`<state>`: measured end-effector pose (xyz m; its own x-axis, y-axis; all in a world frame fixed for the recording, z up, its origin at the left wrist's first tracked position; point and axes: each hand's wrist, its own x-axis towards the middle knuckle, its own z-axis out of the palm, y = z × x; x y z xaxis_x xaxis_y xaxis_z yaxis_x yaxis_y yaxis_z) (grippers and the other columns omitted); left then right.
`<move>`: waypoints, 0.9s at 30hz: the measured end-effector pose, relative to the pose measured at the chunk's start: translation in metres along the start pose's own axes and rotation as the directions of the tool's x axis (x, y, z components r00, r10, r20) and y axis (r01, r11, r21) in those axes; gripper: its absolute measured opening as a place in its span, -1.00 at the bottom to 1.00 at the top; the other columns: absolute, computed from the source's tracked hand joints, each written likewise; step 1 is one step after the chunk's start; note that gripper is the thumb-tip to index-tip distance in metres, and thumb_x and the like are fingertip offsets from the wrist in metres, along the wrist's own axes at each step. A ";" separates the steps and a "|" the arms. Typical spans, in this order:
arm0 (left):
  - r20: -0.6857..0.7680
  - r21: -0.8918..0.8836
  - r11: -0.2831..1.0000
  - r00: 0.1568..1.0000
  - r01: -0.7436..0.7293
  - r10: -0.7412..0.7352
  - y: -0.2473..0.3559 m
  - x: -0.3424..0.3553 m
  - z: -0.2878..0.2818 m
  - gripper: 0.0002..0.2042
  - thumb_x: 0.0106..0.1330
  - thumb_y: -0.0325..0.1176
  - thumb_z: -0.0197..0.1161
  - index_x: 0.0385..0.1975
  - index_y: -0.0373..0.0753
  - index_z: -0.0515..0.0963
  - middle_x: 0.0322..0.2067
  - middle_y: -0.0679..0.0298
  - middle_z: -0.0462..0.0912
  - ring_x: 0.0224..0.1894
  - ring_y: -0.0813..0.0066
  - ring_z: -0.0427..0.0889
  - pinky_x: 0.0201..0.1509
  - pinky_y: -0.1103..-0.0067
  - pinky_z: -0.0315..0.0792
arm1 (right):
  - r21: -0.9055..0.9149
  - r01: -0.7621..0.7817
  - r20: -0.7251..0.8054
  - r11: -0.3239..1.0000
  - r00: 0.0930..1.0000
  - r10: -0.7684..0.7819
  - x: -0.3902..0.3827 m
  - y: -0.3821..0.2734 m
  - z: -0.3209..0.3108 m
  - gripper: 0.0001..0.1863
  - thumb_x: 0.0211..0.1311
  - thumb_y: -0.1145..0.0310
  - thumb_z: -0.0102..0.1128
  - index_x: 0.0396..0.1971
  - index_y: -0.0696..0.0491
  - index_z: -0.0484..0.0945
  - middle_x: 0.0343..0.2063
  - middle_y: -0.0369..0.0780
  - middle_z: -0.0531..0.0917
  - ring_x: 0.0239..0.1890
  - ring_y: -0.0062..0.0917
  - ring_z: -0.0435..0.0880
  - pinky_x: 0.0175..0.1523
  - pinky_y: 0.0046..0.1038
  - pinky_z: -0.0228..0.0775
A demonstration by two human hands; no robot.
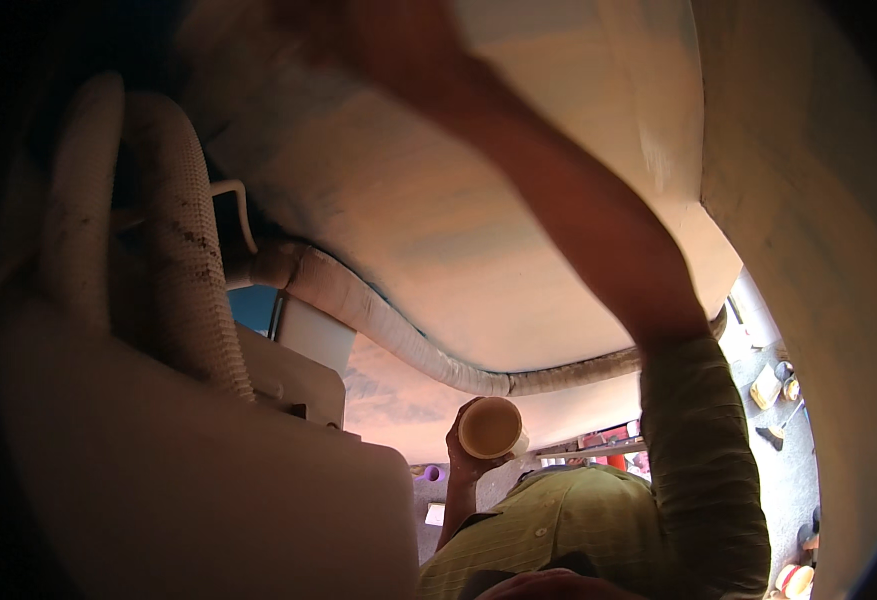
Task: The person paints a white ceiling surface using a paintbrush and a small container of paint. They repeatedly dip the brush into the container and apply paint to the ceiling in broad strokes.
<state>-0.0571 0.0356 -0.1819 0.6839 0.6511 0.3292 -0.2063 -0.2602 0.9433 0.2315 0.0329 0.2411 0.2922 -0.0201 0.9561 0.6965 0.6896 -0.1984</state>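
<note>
My left hand (462, 452) grips a cream-coloured cup (490, 428), seen from its round top, low in the centre. My right arm stretches up across a pale, smudged curved surface (598, 120); my right hand (328, 30) is at the dark top edge, blurred, so its fingers and anything in them cannot be made out. A long pale hose (378, 325) runs along that surface's lower edge, above the cup.
Two ribbed hoses (183, 240) and a thin bent pipe (243, 205) hang at left above a pale boxy body (208, 480). A curved wall (808, 180) borders the right. Beyond the gap lie a brush-like tool (773, 435), small containers (788, 383) and a purple tub (433, 472).
</note>
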 end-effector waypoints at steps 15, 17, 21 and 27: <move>0.040 -0.016 0.998 0.997 -0.067 0.068 -0.008 0.009 0.007 0.00 -0.29 -0.14 0.80 0.23 -0.39 0.42 0.07 0.11 0.63 0.10 0.27 0.65 0.24 0.30 0.55 | 0.336 0.092 0.030 0.938 0.994 -0.108 0.025 -0.032 0.037 -0.79 0.39 0.43 0.24 -0.42 0.24 0.57 -0.58 -0.17 0.67 -0.56 -0.53 0.74 -0.52 -0.52 0.62; 0.013 -0.013 0.997 0.997 -0.073 0.073 -0.004 0.005 0.008 -0.01 -0.28 -0.15 0.80 0.23 -0.39 0.42 0.07 0.11 0.63 0.10 0.26 0.65 0.24 0.29 0.55 | 0.254 0.047 0.063 0.966 0.996 -0.065 0.031 -0.029 0.092 -0.73 0.39 0.32 0.20 -0.45 0.20 0.60 -0.57 -0.14 0.67 -0.53 -0.42 0.73 -0.41 -0.40 0.61; 0.031 0.040 0.992 0.993 -0.116 0.115 0.004 0.014 0.010 -0.02 -0.26 -0.17 0.79 0.23 -0.39 0.42 0.06 0.10 0.64 0.09 0.25 0.67 0.24 0.28 0.55 | -0.214 0.174 -0.016 0.961 0.983 -0.182 0.049 0.009 0.159 -0.62 0.35 0.13 0.17 -0.45 0.16 0.68 -0.51 -0.03 0.70 -0.45 -0.16 0.73 -0.21 -0.17 0.61; -0.090 -0.098 0.993 0.995 -0.062 0.053 -0.010 0.004 0.003 -0.03 -0.28 -0.22 0.80 0.23 -0.39 0.43 0.04 0.11 0.66 0.07 0.24 0.67 0.24 0.27 0.56 | 0.038 -0.052 0.152 0.998 0.987 0.046 0.032 -0.016 0.069 -0.73 0.44 0.40 0.18 -0.50 0.17 0.53 -0.64 -0.22 0.62 -0.63 -0.57 0.66 -0.52 -0.52 0.58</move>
<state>-0.0498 0.0386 -0.1903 0.6062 0.6980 0.3812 -0.3156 -0.2287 0.9209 0.1843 0.0717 0.2893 0.2206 0.1221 0.9677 0.6551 0.7165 -0.2397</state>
